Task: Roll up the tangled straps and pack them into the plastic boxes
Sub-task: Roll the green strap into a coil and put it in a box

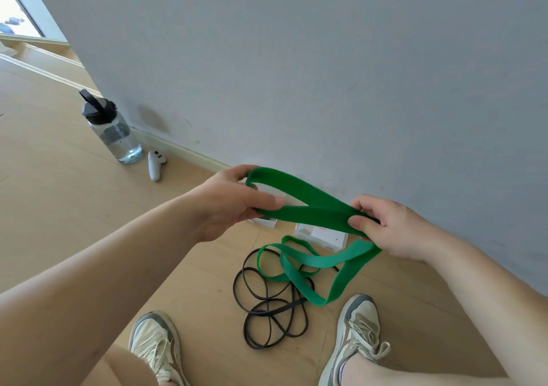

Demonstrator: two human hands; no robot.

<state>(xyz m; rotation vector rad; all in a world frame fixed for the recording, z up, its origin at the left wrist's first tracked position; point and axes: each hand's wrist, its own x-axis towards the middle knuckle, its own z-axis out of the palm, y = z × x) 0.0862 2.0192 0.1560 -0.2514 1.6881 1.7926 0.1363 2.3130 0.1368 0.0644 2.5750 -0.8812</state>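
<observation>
1. Nearest me are my bare forearms and knees. Just beyond them my left shoe [154, 344] and right shoe [358, 332], both pale trainers, stand on the floor [74, 222].
2. The floor is light wood boards. It runs to a plain grey wall [326, 74] that fills the far and right side, with a pale baseboard [184, 149] along its foot.
3. My left hand [228, 204] grips a looped end of the green strap [314, 213], with the fingers curled round it and the thumb on top.
4. My right hand [394, 228] pinches the same strap between thumb and curled fingers.
5. The strap runs doubled through the air between my hands. The rest hangs from my right hand and falls in loose loops to the floor between my shoes.
6. Those loops lie over the black strap [267, 311], a thin tangle on the boards between my feet.
7. Two pale boxes sit at the foot of the wall. The left box [267, 222] is mostly hidden behind my left hand, and the right box [323, 234] is partly hidden behind the green strap.
8. Far left, a clear water bottle [114, 130] with a black lid stands near the baseboard, and a white controller [155, 164] lies just beside it.
9. A bright window [14, 14] shows in the far left corner.
</observation>
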